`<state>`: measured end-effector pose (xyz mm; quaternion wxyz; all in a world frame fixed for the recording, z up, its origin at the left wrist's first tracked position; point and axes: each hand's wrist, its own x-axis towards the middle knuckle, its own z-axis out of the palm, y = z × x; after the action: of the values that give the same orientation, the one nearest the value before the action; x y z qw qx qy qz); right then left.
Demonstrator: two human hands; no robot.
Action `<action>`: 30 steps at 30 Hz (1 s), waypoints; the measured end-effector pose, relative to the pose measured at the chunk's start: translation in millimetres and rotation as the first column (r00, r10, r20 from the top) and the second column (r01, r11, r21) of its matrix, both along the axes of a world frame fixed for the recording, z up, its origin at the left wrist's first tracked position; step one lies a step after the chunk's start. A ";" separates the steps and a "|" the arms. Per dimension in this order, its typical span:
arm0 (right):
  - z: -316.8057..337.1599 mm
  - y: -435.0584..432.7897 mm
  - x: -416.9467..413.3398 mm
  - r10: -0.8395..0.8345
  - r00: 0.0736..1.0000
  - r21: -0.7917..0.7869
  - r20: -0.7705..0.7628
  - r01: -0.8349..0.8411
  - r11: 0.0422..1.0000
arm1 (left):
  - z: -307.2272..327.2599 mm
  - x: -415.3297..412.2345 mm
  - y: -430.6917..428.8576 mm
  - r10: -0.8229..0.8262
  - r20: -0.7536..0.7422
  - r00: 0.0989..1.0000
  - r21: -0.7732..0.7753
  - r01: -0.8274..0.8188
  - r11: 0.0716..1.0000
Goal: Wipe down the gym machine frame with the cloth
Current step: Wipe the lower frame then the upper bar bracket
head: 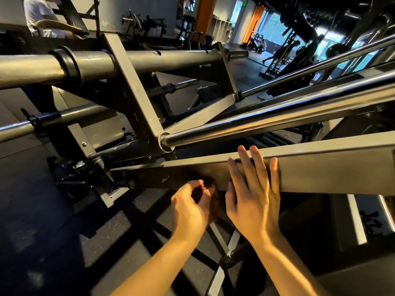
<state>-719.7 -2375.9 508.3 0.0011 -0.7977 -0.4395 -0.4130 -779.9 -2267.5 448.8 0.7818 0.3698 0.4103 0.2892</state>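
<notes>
Lower centre of frame: my left hand (193, 207) grips a dark brown cloth (210, 201) under the grey frame beam (310, 167). Right hand (254, 189) lies flat, released, against the beam.

The dark speckled rubber floor (53, 242) carries the grey machine frame (136, 97).
</notes>
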 end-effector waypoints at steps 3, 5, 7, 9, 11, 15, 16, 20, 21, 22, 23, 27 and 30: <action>-2.8 -3.4 -1.1 0.056 0.998 0.004 -0.016 -0.056 0.998 | -2.8 -0.5 4.3 -0.104 -0.096 0.990 0.279 0.127 0.952; -4.6 -4.5 -0.7 0.093 0.995 0.027 -0.037 -0.092 0.995 | -9.2 -7.2 31.7 0.007 -0.105 0.994 0.339 0.029 0.940; -10.3 -0.4 -2.5 0.104 0.993 0.029 -0.060 -0.103 0.994 | -22.4 -7.8 68.4 0.120 -0.195 0.973 0.318 -0.053 0.947; -19.7 7.4 -5.7 0.112 0.989 -0.008 -0.093 -0.114 0.993 | -30.9 -10.6 94.8 0.148 -0.289 0.946 0.208 -0.089 0.974; -29.1 16.0 -8.1 0.137 0.981 -0.044 -0.139 -0.144 0.989 | -36.4 -10.2 103.9 0.175 -0.296 0.939 0.135 -0.140 0.981; -39.6 30.9 -9.3 0.138 0.976 -0.098 -0.170 -0.156 0.983 | -31.4 -13.8 66.3 0.046 -0.169 0.985 0.091 -0.031 0.995; -40.7 32.9 -8.6 0.123 0.979 -0.118 -0.163 -0.143 0.983 | -28.8 -14.1 50.7 0.002 -0.113 0.994 0.048 0.003 0.999; -42.9 31.5 -2.4 0.065 0.995 -0.237 -0.079 -0.082 0.968 | -22.0 -10.9 37.1 0.070 0.056 0.996 -0.187 -0.059 0.981; -42.5 29.9 -0.8 0.063 0.996 -0.259 -0.055 -0.075 0.963 | -24.7 -9.5 49.6 0.135 0.045 0.990 -0.244 -0.120 0.962; -42.2 29.2 0.8 0.060 0.998 -0.274 -0.034 -0.067 0.960 | -27.3 -8.2 66.3 0.161 -0.028 0.986 -0.230 -0.164 0.959; -42.4 28.7 1.8 0.053 0.998 -0.281 -0.020 -0.057 0.958 | -35.1 -6.2 83.5 0.197 -0.118 0.973 -0.206 -0.218 0.954; -46.7 32.3 1.8 0.022 1.000 -0.284 -0.007 -0.023 0.959 | -54.6 -6.6 128.7 0.305 -0.265 0.915 -0.262 -0.373 0.890; -48.3 34.4 1.1 0.026 0.999 -0.254 -0.020 -0.030 0.967 | -48.7 -9.4 105.8 0.169 -0.297 0.940 -0.059 -0.195 0.979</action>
<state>-718.7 -2341.5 460.0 -0.0917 -0.7883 -0.5000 -0.3467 -789.2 -2161.8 400.0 0.6985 0.3340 0.5652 0.2848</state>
